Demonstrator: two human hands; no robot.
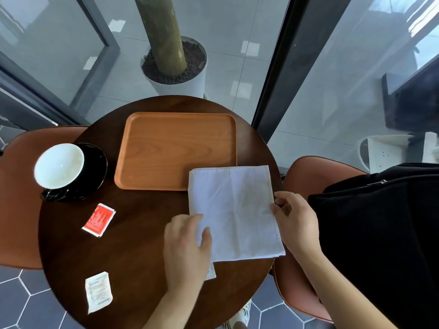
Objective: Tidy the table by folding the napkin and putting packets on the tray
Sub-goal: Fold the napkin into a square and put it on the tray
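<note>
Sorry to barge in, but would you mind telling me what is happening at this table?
A person is folding the white napkin on the round table: the left hand presses flat on its left edge while the right hand pinches its right edge. The napkin's far corner overlaps the wooden tray. A red packet and a white packet lie on the table, not yet on the tray. A cup stands at the left.
</note>
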